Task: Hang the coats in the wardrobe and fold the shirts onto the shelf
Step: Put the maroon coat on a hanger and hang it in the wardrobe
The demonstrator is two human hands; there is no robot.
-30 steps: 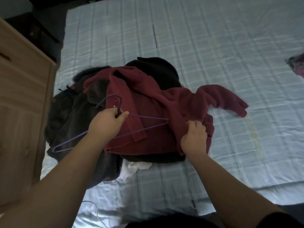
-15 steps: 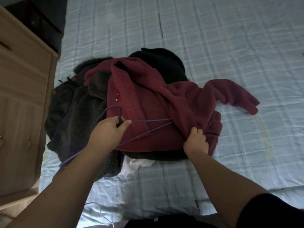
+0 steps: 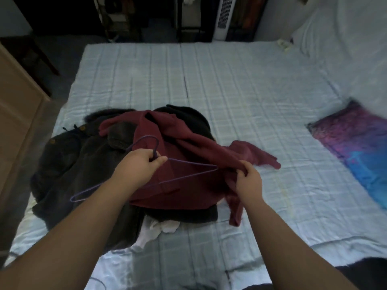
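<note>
A maroon fleece coat [image 3: 188, 147] lies on top of a pile of clothes on the bed. My left hand [image 3: 139, 166] grips a thin purple wire hanger [image 3: 188, 163] at the base of its hook, just above the coat. My right hand [image 3: 249, 181] pinches a lifted fold of the maroon coat beside the hanger's right tip. Under it lie a dark grey fuzzy coat [image 3: 69, 174], a black garment [image 3: 188, 116] and a white garment [image 3: 159, 227].
The pale blue checked bedspread [image 3: 230, 91] stretches wide behind and right of the pile. A purple and blue cloth [image 3: 360, 143] lies at the right. A wooden cabinet [image 3: 16, 105] stands at the left. Dark racks and a white tower fan [image 3: 223, 17] stand beyond the bed.
The view has tilted up, showing the far room. My right hand has lifted the coat's fold off the pile, toward the hanger's right tip. My left hand keeps hold of the hanger.
</note>
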